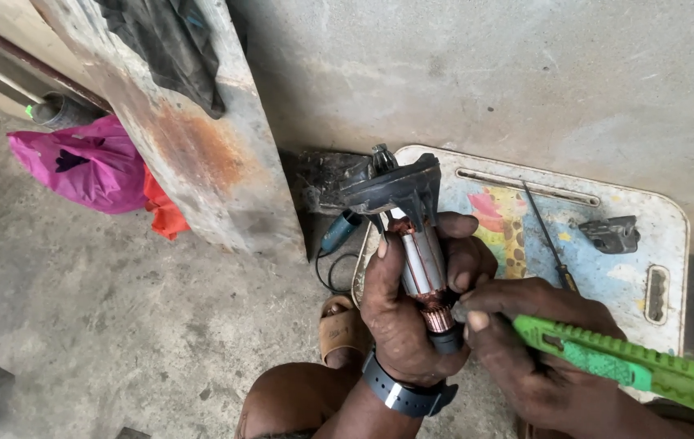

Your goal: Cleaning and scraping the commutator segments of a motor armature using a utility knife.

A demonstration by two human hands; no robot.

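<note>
Gripped in the left hand [408,313], a motor armature [422,272] stands nearly upright, fingers wrapped round its steel core and copper end, a black housing piece [395,189] capping its top. Just right of the armature, the right hand [526,341] is closed on a green utility knife [639,367], its tip at the copper commutator. Behind the armature lies a painted board [672,236] with a screwdriver [548,236] and small black part [611,234]. Far left of it, a pink bag [87,167].
</note>
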